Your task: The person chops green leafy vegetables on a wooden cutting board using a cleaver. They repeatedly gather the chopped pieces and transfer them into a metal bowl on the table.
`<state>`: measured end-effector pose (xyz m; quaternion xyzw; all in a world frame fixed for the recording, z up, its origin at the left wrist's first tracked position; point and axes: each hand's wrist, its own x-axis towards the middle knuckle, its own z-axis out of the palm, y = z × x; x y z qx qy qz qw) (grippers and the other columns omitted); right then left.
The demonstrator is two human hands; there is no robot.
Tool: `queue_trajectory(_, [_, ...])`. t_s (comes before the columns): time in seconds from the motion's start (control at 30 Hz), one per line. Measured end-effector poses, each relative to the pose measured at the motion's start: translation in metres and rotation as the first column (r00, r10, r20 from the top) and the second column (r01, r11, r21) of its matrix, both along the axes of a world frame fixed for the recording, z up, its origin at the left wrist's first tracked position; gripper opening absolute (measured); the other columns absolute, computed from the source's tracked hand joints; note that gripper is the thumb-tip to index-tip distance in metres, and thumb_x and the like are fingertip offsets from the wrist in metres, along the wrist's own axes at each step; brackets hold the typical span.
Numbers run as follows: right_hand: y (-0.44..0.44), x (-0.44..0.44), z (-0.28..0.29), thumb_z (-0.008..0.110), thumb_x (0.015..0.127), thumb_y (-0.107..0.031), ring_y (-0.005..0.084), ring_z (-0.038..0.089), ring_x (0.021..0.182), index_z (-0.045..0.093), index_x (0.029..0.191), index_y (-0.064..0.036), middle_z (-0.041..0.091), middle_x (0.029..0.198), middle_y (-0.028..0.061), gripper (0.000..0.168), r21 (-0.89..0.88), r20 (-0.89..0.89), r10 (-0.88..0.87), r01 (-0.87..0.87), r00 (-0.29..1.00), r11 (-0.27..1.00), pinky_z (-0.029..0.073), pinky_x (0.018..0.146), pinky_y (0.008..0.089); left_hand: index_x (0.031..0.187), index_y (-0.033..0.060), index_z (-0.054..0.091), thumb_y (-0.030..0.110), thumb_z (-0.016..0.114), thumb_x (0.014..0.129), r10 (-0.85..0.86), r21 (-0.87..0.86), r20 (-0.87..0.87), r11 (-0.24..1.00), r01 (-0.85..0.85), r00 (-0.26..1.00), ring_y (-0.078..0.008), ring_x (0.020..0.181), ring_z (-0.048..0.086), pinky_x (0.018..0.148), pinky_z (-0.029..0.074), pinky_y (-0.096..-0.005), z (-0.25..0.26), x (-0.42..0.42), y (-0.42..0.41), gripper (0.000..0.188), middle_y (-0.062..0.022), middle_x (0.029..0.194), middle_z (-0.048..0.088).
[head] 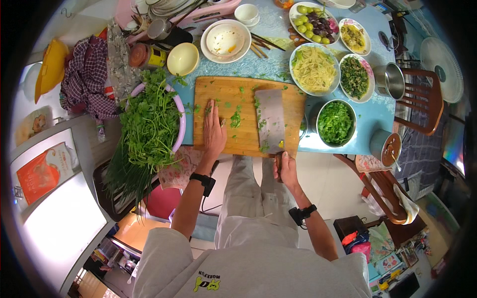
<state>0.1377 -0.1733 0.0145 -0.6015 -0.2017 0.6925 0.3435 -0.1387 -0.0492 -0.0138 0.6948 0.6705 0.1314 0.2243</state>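
My right hand [287, 168] grips the handle of a Chinese cleaver [271, 119] at the board's near edge. Its broad blade lies over the right part of a wooden cutting board [214, 147], with green bits stuck along it. My left hand [215, 132] rests with fingers extended on the left side of the board, holding nothing that I can see. Chopped cilantro bits [235, 117] are scattered between hand and blade. To the left, fresh cilantro [152, 119] heaps over a lilac-rimmed basin [182, 123], with long green scallion or chive leaves [128, 182] hanging out. Chopped greens [334, 123] fill a metal pot [321, 139] on the right.
Beyond the board stand stacked white bowls [208, 56], a yellow bowl [183, 59], chopsticks [262, 44] and shredded food [315, 70] in a bowl. Grapes [311, 24], other dishes and a steel pot [393, 80] line the right. A brown-sauce pot [380, 145] sits near the table's edge.
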Motion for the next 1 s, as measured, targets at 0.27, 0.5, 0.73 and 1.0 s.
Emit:
queue_trajectory(0.27, [-0.008,0.012,-0.002,0.027,0.112,-0.054,0.0166,0.050,0.043,0.053,0.090,-0.002,0.053,0.060,0.0064,0.063,-0.027,0.077,-0.136,0.139,0.988,0.990,0.045,0.042,0.0307,0.157,-0.0085,0.026,0.001,0.057,0.093,-0.018,0.100,0.049,0.995,0.013,0.999,-0.0417,0.152,0.028,0.121,0.029,-0.0494,0.016,-0.026,0.011,0.071,-0.0208,0.168,0.023])
queue_trajectory(0.5, [-0.002,-0.001,-0.005,0.025,0.112,-0.057,0.0155,0.050,0.043,0.053,0.088,-0.002,0.052,0.059,0.0063,0.066,-0.027,0.112,-0.143,0.147,0.983,0.989,0.045,0.043,0.0292,0.157,-0.0098,0.024,0.009,0.054,0.101,0.014,0.051,-0.057,0.999,-0.011,0.998,-0.0416,0.155,0.022,0.125,0.024,-0.0502,0.006,-0.038,0.015,0.066,-0.0237,0.169,0.021])
queue_trajectory(0.73, [0.008,-0.037,-0.008,0.027,0.112,-0.056,0.0154,0.050,0.043,0.054,0.088,-0.002,0.053,0.060,0.0067,0.065,-0.027,0.078,-0.109,0.111,0.991,0.993,0.045,0.043,0.0291,0.157,-0.0072,0.026,0.010,0.049,0.104,-0.077,0.053,0.023,0.996,0.075,0.997,-0.0413,0.154,0.025,0.125,0.025,-0.0484,0.015,-0.032,0.021,0.061,-0.0225,0.167,0.025])
queue_trajectory(1.0, [0.020,-0.087,-0.014,0.028,0.113,-0.052,0.0141,0.050,0.045,0.054,0.090,-0.002,0.053,0.061,0.0058,0.061,-0.026,0.053,-0.117,0.119,0.992,0.993,0.043,0.043,0.0282,0.159,-0.0056,0.025,0.001,0.053,0.096,-0.026,0.022,0.346,1.000,0.019,0.938,-0.0380,0.154,0.028,0.125,0.025,-0.0473,0.001,0.009,0.034,0.069,-0.0200,0.168,0.027])
